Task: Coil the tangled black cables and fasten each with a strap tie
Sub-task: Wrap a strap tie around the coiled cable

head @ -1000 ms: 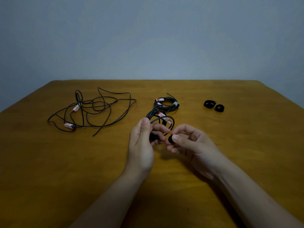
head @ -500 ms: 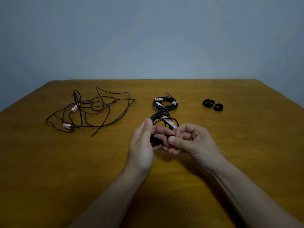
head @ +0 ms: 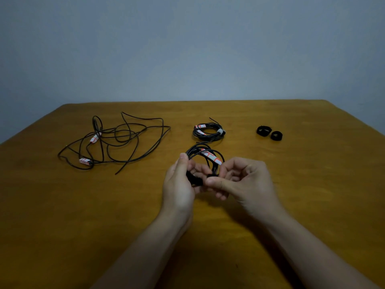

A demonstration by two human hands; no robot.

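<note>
A brown wooden surface [head: 62, 226] carries all the things, and a plain grey wall [head: 187, 49] stands behind it. At the middle of its far part lies the finished coil [head: 208, 133], a small black bundle lying flat, with a pale band around its right side. Well to the left of the finished coil the tangled cable [head: 116, 142] is spread in loose loops, with two white-and-red labels [head: 93, 139] on it. Just in front of the finished coil, nearer to the person, both hands meet above the surface. The left hand [head: 179, 184] has its grip closed around the held coil [head: 205, 152], thumb laid on the strands, so the loops stand up above the fingers. The right hand [head: 248, 182] touches the left one with its fingers curled. Its grip pinches a black strap tie [head: 194, 179] at the lower part of the held coil, between thumb and forefinger. To the right of the finished coil, apart from it, two spare strap ties [head: 263, 130] lie rolled into small black rings, just beside each other.
</note>
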